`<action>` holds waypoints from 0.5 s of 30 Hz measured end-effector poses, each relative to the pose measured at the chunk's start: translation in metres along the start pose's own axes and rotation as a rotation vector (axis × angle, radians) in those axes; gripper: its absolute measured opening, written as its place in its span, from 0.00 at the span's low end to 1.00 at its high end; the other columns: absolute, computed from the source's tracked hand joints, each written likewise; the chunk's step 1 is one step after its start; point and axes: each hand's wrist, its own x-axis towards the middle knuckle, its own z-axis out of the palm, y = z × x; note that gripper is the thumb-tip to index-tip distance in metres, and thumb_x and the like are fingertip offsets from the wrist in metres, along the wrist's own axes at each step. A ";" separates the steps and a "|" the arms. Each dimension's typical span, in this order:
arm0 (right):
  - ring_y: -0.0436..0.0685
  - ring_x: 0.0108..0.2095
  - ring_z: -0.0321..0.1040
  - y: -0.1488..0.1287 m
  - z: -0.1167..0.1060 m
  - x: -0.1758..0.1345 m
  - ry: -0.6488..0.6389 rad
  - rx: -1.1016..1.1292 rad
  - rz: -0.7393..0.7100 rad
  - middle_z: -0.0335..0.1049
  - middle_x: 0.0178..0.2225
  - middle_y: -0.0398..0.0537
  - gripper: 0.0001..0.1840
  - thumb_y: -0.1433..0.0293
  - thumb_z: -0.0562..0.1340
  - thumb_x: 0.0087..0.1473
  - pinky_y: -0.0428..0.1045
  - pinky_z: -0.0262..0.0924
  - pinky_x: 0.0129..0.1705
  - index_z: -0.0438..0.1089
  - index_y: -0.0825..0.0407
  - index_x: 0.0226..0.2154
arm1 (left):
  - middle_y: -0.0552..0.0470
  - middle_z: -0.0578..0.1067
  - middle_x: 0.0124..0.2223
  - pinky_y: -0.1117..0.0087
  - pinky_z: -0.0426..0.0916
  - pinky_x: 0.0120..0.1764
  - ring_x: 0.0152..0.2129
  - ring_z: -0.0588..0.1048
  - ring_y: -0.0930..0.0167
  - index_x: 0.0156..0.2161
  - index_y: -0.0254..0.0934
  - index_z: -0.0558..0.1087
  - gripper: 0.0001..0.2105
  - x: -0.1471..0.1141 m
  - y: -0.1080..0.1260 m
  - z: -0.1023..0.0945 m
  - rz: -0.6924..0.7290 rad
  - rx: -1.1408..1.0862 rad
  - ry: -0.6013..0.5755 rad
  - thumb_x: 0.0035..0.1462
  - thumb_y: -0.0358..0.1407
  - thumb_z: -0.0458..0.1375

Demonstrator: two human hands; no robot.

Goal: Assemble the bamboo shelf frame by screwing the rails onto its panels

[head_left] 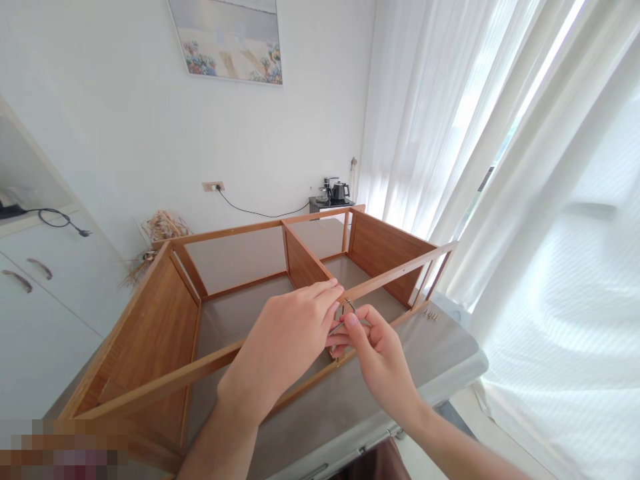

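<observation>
Wooden frame [303, 257]: reddish-brown, two open bays, flat on grey tabletop [443, 343]. Thin bent metal key [353, 307] at small fastener [347, 301], near upper rail [400, 271], around mid-span.

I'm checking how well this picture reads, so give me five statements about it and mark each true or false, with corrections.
1. The right hand holds a thin metal tool. True.
2. The left hand holds the kettle. False: the left hand is at the front top bar of the wooden frame; the kettle is behind the frame, near the wall.
3. The wooden frame stands on a table. True.
4. The small screws lie inside the wooden frame. False: the small screws lie on the table outside the frame, by its right end.
5. A picture hangs on the wall. True.
</observation>
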 end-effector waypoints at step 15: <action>0.54 0.34 0.68 -0.003 -0.063 0.013 0.018 -1.058 -0.670 0.73 0.34 0.47 0.10 0.71 0.56 0.65 0.51 0.61 0.37 0.70 0.47 0.46 | 0.54 0.76 0.55 0.69 0.72 0.48 0.47 0.77 0.69 0.55 0.46 0.71 0.16 -0.002 0.004 -0.002 -0.007 0.000 0.020 0.69 0.34 0.46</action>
